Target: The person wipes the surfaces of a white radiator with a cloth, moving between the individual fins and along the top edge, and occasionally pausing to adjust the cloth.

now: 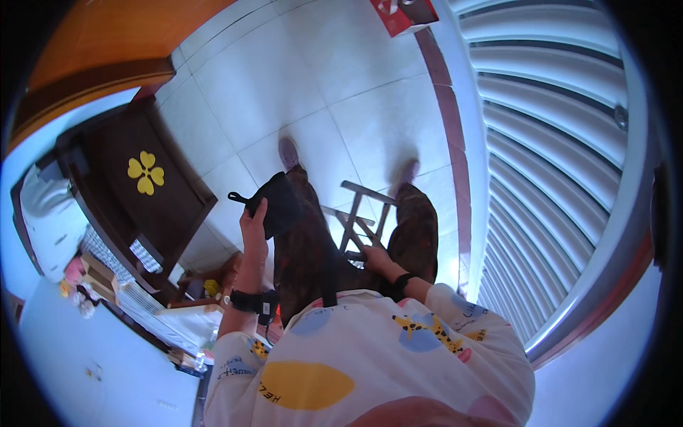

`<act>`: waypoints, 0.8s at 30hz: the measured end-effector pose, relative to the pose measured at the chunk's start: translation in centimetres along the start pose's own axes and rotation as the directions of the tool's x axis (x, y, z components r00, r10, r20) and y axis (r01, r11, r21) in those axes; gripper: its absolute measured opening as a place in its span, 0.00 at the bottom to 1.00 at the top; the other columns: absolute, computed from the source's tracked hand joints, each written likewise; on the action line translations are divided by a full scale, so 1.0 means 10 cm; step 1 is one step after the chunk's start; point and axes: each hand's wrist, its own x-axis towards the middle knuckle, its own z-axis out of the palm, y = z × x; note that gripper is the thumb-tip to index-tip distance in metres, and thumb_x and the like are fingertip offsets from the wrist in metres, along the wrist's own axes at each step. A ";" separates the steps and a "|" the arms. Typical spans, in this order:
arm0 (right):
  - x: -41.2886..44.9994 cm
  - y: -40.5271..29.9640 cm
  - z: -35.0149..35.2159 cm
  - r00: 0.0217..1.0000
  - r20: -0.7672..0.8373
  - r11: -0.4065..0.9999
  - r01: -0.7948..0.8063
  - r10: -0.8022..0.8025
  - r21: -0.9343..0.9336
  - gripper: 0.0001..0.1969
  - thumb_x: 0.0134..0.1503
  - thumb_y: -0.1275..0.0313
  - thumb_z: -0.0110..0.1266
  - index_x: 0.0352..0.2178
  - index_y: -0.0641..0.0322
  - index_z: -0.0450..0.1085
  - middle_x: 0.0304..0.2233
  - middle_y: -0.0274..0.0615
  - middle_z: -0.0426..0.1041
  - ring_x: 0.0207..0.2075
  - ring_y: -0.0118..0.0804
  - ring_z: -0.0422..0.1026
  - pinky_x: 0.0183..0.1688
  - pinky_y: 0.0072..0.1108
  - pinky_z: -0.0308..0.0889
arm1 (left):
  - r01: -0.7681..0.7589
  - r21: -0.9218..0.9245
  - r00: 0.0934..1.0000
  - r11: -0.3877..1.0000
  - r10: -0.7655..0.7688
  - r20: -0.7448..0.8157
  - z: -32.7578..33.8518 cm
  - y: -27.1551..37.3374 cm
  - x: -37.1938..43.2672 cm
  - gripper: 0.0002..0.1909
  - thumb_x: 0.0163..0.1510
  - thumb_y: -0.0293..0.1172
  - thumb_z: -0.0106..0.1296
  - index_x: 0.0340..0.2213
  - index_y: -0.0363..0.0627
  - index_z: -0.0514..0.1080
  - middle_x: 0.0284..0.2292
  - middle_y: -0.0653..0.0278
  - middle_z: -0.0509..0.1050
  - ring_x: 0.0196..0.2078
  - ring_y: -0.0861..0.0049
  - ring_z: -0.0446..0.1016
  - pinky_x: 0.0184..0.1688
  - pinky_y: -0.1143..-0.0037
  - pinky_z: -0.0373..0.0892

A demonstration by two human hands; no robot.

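Note:
My left hand (pixel 253 227) holds a black fabric item (pixel 277 205), perhaps a pouch or a folded cloth, out over my left thigh. A small black loop sticks out from its left end, and the thumb lies across its near edge. Between my knees is a folding stool frame (pixel 351 219) with crossed legs. Low on this frame, close to my lap, my right hand (pixel 376 259) is closed around a bar. The fingers of that hand are partly hidden, and the stool's seat cannot be made out.
A dark wooden cabinet (pixel 128 187) with a yellow clover decoration stands on the left, piled with white bags and boxes. An orange-brown wooden piece of furniture (pixel 122 37) is at upper left. White roller shutter (pixel 549 133) lines the right. A red bag (pixel 403 16) sits on the tiled floor (pixel 299 69).

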 end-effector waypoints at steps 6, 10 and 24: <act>0.15 -0.58 -0.01 0.976 0.019 0.969 0.214 -0.218 0.122 0.14 0.45 0.72 0.52 0.36 0.62 0.66 0.33 0.48 0.71 0.37 0.48 0.71 0.37 0.35 0.66 | -0.115 0.200 0.992 0.973 0.100 0.081 0.31 0.48 0.10 0.19 0.50 0.35 0.53 0.40 0.34 0.68 0.33 0.66 0.72 0.34 0.81 0.68 0.41 0.79 0.62; 0.78 -0.09 0.55 0.969 0.021 0.969 0.247 -0.247 0.007 0.17 0.49 0.66 0.48 0.40 0.61 0.66 0.33 0.48 0.72 0.36 0.47 0.71 0.37 0.34 0.67 | -0.116 0.186 0.977 0.976 0.078 0.197 0.93 0.89 0.17 0.17 0.50 0.32 0.52 0.40 0.33 0.67 0.34 0.64 0.72 0.34 0.80 0.71 0.38 0.80 0.67; 2.52 -0.43 -0.20 0.995 0.028 0.971 0.085 -0.094 0.222 0.14 0.38 0.68 0.55 0.30 0.58 0.70 0.31 0.49 0.72 0.35 0.50 0.71 0.37 0.35 0.66 | -0.103 0.023 0.896 0.994 0.083 0.437 2.43 0.54 2.71 0.20 0.51 0.30 0.50 0.44 0.32 0.62 0.38 0.57 0.70 0.39 0.73 0.71 0.41 0.79 0.67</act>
